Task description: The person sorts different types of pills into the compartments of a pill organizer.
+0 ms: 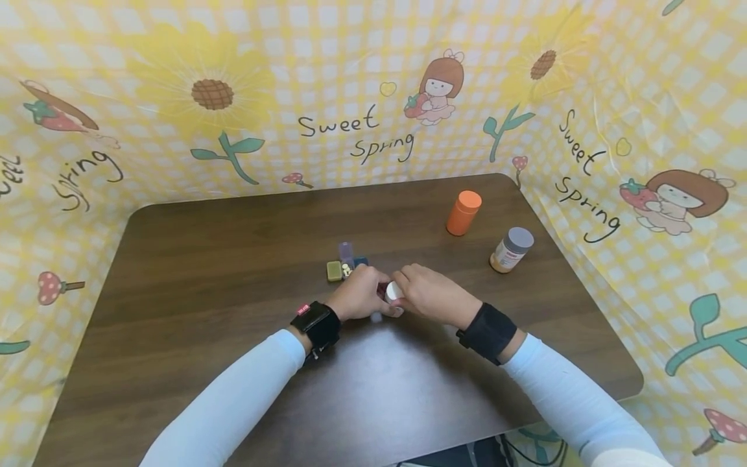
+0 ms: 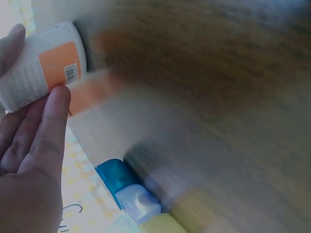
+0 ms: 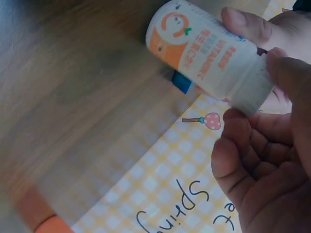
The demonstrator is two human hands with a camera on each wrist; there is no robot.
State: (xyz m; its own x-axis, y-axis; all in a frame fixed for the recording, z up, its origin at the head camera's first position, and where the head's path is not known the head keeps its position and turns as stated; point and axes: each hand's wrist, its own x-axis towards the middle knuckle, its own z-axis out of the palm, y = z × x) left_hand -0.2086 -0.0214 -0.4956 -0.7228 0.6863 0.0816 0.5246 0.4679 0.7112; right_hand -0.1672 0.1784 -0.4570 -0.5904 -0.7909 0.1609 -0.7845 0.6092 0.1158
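Observation:
My left hand (image 1: 363, 295) grips a white vitamin C bottle (image 3: 204, 53) with an orange label, thumb on one side and fingers on the other. The bottle's white cap (image 3: 251, 90) is pinched between the thumb and fingers of my right hand (image 1: 434, 295). The cap sits at the mouth of the bottle, and both hands meet there. Just beyond my left hand lies a small pill organizer (image 1: 334, 271) with coloured compartments; its purple lid (image 1: 346, 251) stands raised, and pale pills (image 1: 347, 270) show in one compartment. My left hand hides part of the organizer.
An orange bottle (image 1: 463, 213) stands at the back right of the brown wooden table (image 1: 233, 259). Nearer the right edge is a clear jar (image 1: 511, 250) with a grey lid. A yellow checked cloth (image 1: 327, 78) hangs around the table.

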